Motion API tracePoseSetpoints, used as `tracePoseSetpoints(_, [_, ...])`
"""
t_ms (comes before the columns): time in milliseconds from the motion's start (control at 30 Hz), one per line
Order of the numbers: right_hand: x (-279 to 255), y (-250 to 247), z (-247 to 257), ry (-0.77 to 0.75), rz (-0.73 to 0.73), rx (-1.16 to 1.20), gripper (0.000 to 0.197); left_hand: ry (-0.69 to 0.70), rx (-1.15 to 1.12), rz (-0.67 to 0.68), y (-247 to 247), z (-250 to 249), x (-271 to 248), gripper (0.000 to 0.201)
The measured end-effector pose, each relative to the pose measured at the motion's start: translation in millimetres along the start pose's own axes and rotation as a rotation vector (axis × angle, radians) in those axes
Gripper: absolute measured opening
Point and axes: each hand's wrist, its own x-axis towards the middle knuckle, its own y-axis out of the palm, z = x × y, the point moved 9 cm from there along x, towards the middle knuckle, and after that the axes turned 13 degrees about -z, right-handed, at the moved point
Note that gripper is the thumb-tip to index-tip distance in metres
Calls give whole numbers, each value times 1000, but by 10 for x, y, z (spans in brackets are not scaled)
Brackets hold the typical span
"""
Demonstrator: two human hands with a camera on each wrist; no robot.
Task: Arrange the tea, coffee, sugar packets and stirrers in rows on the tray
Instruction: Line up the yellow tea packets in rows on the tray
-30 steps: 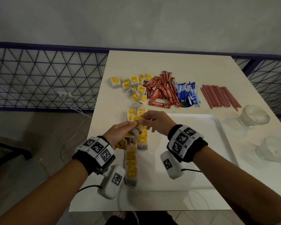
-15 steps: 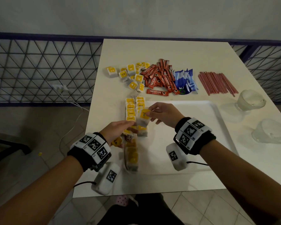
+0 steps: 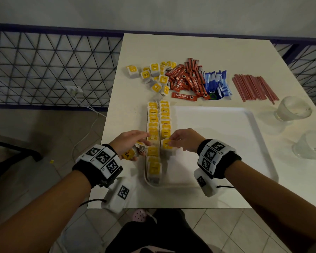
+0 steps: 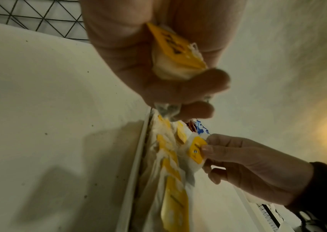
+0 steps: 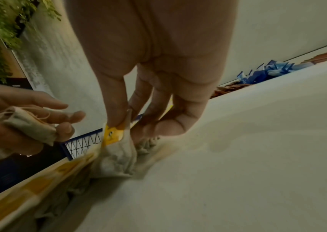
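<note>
From the head camera, a white tray [image 3: 226, 143] sat on a white table [image 3: 208, 52]. Two rows of tea bags [image 3: 153, 125] with yellow tags lay along the tray's left edge. The left hand [image 3: 130, 141] was curled around a small bunch of spare tea bags [image 3: 130, 155] just beside the left row. The right hand [image 3: 185, 140] pinched one tea bag [image 3: 166, 144] by its yellow tag at the near end of the right row. Behind the tray lay loose tea bags [image 3: 153, 75], red coffee sticks [image 3: 186, 79], blue sugar packets [image 3: 216, 83] and red stirrers [image 3: 254, 87]. Two glasses [image 3: 292, 110] stood at the right.

From the left wrist camera, the fingers [image 4: 188, 87] were wrapped tight around the spare bags [image 4: 174, 61].

From the right wrist camera, the thumb and fingers [image 5: 116, 106] squeezed the tag while the bag [image 5: 116, 155] touched the tray.
</note>
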Motion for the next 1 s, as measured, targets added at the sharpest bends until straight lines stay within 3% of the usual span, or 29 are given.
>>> tracePoseSetpoints(167, [128, -96, 30, -14, -110, -72, 27, -17, -22, -6, 17, 5, 17, 16])
tracePoseSetpoints(433, [222, -66, 39, 20, -87, -98, 12, -16, -2, 0, 56, -43, 23, 17])
tracePoseSetpoints(600, [234, -54, 22, 15, -95, -104, 16, -52, -10, 19, 77, -48, 40, 14])
tracePoseSetpoints(733, [186, -205, 186, -16, -122, 27, 23, -109, -134, 6, 43, -27, 75, 19])
tracePoseSetpoints(867, [-13, -129, 503, -73, 49, 164, 20, -157, -247, 2, 66, -62, 84, 17])
tracePoseSetpoints(933, [-127, 21, 554, -59, 158, 125, 26, -163, -275, -3, 92, -95, 87, 12])
tracePoseSetpoints(1000, [-164, 86, 535, -57, 160, 54, 27, -124, -219, -25, 82, -131, 99, 11])
